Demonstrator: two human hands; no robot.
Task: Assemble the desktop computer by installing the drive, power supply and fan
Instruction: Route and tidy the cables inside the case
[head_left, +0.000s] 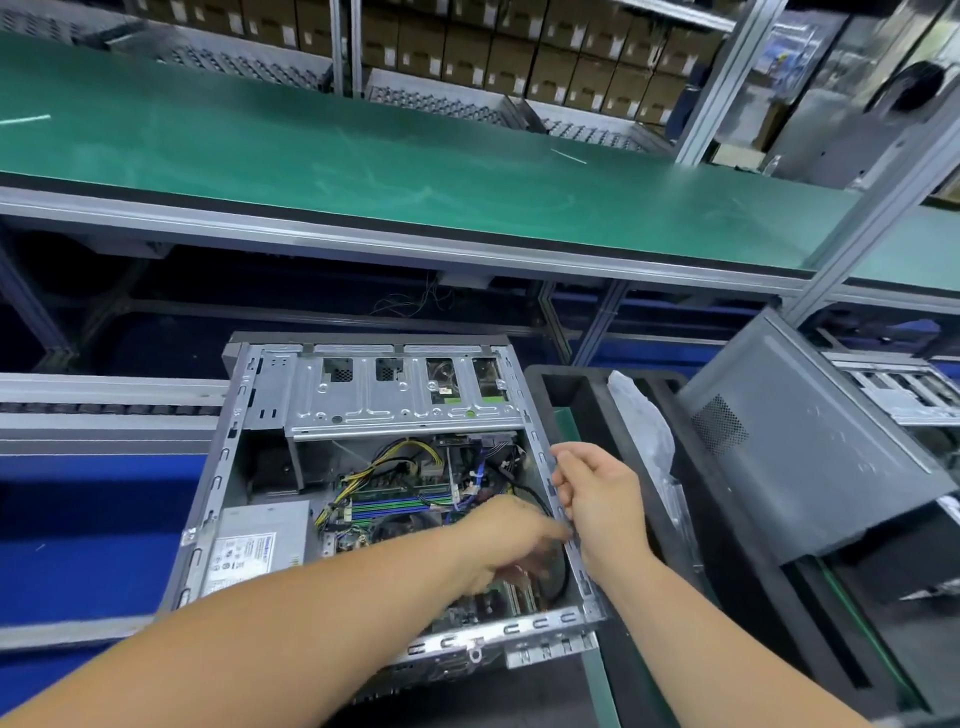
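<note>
A stiff, sharp-edged computer case (387, 483) was pinched at its right rim by the right hand (597, 499); the left hand's (511, 540) grip was blurred beyond telling.

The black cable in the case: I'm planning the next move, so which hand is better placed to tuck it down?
Probably the left hand: it reaches inside the case, right beside the cable. The right hand rests at the rim.

Cables (410, 467) crowd the open case (218, 467) interior
</note>
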